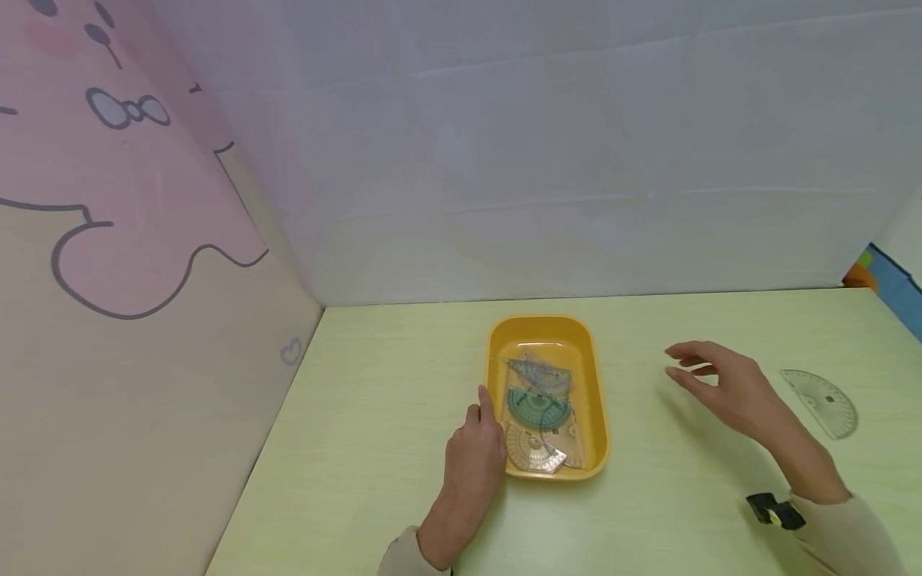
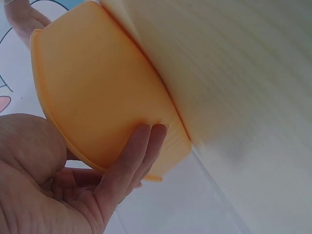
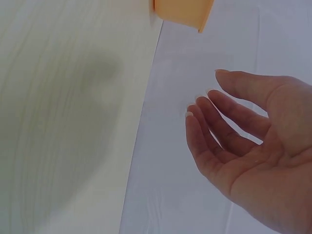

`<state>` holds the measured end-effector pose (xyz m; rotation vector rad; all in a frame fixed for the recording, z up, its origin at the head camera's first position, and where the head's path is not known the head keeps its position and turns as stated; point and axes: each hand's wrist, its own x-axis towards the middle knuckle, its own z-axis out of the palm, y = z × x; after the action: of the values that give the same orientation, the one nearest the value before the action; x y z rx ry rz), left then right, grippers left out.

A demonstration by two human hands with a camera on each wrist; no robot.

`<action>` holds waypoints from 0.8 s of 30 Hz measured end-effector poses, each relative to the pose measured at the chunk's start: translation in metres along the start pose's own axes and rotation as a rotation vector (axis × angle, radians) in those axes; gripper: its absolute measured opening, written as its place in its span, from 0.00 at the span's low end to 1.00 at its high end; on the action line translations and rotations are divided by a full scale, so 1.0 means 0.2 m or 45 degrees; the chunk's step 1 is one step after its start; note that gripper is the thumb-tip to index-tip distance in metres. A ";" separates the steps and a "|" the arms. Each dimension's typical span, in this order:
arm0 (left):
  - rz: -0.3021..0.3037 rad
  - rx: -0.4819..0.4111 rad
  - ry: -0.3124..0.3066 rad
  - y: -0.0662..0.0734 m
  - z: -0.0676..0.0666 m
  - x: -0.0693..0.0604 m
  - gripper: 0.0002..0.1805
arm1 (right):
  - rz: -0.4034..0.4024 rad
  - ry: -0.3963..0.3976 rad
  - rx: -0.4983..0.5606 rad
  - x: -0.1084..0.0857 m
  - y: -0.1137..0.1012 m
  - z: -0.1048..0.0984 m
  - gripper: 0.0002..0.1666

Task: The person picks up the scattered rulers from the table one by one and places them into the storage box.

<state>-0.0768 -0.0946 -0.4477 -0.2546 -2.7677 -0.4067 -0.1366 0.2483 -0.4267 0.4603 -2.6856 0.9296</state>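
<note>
A yellow plastic tray (image 1: 600,416) stands on the table in the head view. My left hand (image 1: 475,456) grips its left side wall at the rim; in the left wrist view two fingertips (image 2: 157,134) press on the outer wall. Inside the tray lie a green protractor (image 1: 539,410), a clear protractor (image 1: 529,450) and a bluish set square (image 1: 543,374), overlapping other clear pieces. My right hand (image 1: 735,388) hovers over the table right of the tray, fingers loosely bent, holding nothing. Behind its wrist a clear protractor (image 1: 824,404) lies flat on the table.
The light green table (image 1: 374,400) ends at a white sheeted wall (image 1: 504,160) at the back. A panel with a pink cartoon figure (image 1: 144,208) borders the left side. Something blue and orange (image 1: 893,284) shows at the far right edge.
</note>
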 end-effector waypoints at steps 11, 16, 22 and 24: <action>-0.003 0.007 0.002 0.00 0.01 0.00 0.29 | 0.052 0.032 -0.040 -0.05 0.07 -0.05 0.19; -0.007 0.010 -0.004 0.00 0.00 0.00 0.28 | 0.079 0.031 -0.040 -0.08 0.10 -0.07 0.19; -0.003 0.028 0.000 0.00 0.01 0.00 0.28 | 0.118 0.010 -0.043 -0.10 0.15 -0.10 0.21; -0.001 0.031 0.000 0.00 0.01 0.00 0.28 | 0.129 0.003 -0.048 -0.11 0.16 -0.11 0.21</action>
<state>-0.0772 -0.0934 -0.4491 -0.2479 -2.7713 -0.3726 -0.1255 0.2905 -0.4354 0.3176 -2.7412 0.9043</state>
